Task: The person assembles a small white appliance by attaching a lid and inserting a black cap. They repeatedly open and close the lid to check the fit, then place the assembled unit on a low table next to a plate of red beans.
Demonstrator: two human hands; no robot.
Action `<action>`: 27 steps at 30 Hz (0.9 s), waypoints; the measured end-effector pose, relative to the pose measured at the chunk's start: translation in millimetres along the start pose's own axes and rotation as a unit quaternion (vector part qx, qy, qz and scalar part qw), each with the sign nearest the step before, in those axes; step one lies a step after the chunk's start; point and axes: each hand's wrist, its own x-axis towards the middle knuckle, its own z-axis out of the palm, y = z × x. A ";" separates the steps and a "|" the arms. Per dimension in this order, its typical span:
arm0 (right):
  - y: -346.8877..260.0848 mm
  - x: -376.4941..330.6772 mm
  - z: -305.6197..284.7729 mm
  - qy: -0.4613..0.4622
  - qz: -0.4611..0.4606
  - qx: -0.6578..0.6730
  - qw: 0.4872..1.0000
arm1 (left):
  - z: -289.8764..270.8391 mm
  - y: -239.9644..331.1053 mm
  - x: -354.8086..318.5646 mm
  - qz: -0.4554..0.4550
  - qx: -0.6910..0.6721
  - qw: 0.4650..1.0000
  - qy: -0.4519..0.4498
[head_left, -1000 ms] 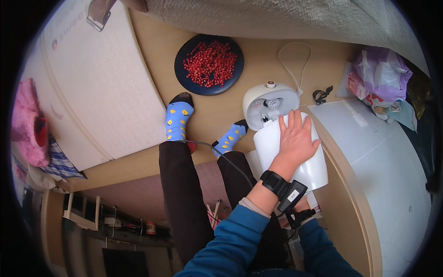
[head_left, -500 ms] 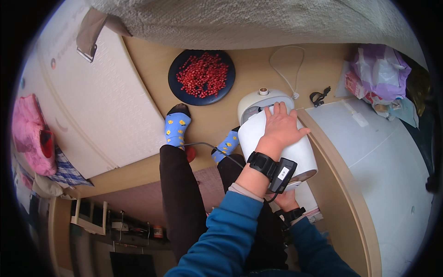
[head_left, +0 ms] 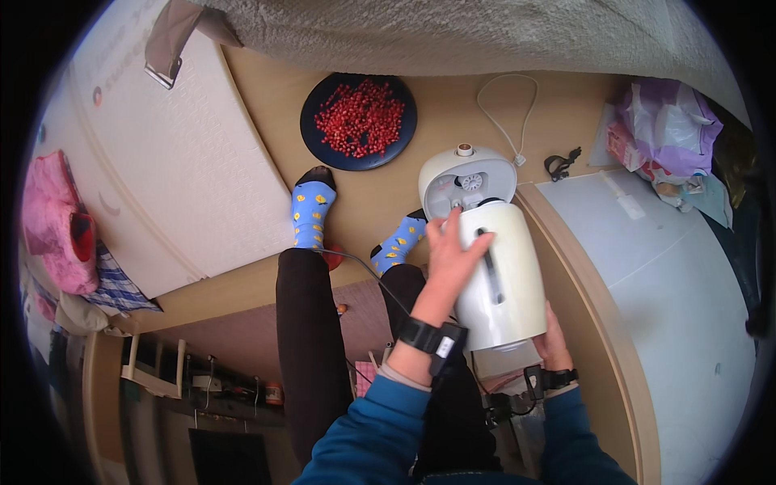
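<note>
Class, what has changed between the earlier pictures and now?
The left hand moved left across the white container; a dark strip now shows. The right hand moved from below its end to its lower right side. The white base and plate of red seeds stayed put.

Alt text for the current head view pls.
A person's left hand and right hand are on a white container with a dark strip, beside a rounded white appliance base. Beyond their feet in blue socks, a dark plate of red seeds sits on a wooden surface.
</note>
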 end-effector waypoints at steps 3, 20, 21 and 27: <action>-28.8 -6.8 11.1 -0.030 -0.069 -0.165 0.983 | -9.4 -34.2 -9.4 -0.067 -0.127 0.990 0.010; -27.0 2.2 4.8 -0.081 -0.103 -0.100 0.986 | -0.2 -81.9 -10.6 -0.047 -0.593 0.796 -0.115; -27.7 4.9 6.1 -0.072 -0.105 -0.121 0.984 | -0.4 -83.0 -10.3 -0.044 -0.603 0.787 -0.121; -34.3 19.5 17.3 -0.049 -0.082 -0.202 0.975 | 2.3 -93.1 -8.4 -0.113 -0.597 0.790 -0.081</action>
